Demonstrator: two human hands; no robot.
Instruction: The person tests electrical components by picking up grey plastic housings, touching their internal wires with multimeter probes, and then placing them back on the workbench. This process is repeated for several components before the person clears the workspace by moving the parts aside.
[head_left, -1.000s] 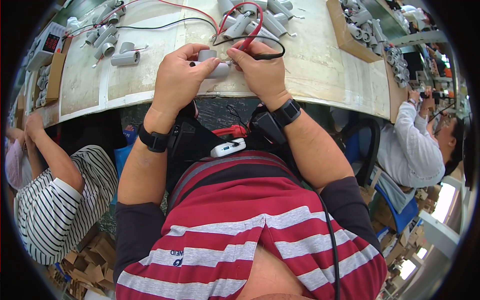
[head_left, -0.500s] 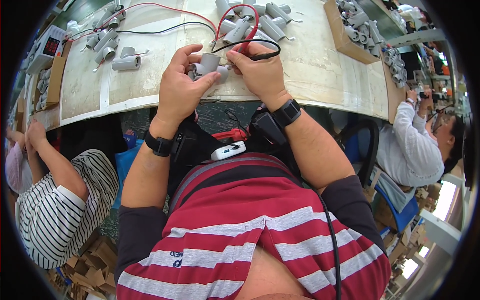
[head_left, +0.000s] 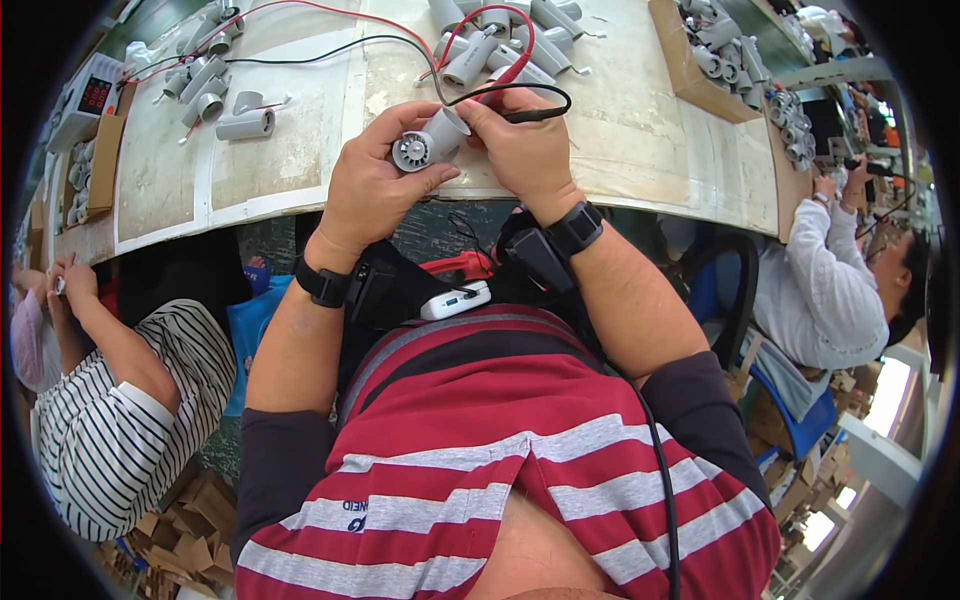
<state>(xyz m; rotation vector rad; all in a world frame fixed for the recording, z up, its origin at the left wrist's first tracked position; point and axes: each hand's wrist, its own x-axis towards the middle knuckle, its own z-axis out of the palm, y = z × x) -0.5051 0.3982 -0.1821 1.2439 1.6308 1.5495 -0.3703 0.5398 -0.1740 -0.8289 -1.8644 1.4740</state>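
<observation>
Just above the table's near edge, my left hand [head_left: 368, 182] is closed around a grey T-shaped plastic tube [head_left: 444, 132]. The tube's round end shows a small finned fan [head_left: 413, 150] facing up toward me. My right hand [head_left: 527, 148], fingers pinched, grips a red test probe [head_left: 506, 80] and a black test probe [head_left: 536, 115] right beside the tube. Whether the probe tips touch anything is hidden behind my fingers.
Several grey tubes [head_left: 470, 62] lie piled beyond my hands, and more [head_left: 246, 124] at left. A power supply [head_left: 90, 97] with a red display stands far left, its leads crossing the table [head_left: 300, 165]. A cardboard box [head_left: 690, 85] of tubes sits right. People sit on both sides.
My left hand has turned the grey tube, so its finned fan end now faces up toward me. My right hand stays close by, still gripping both probes.
</observation>
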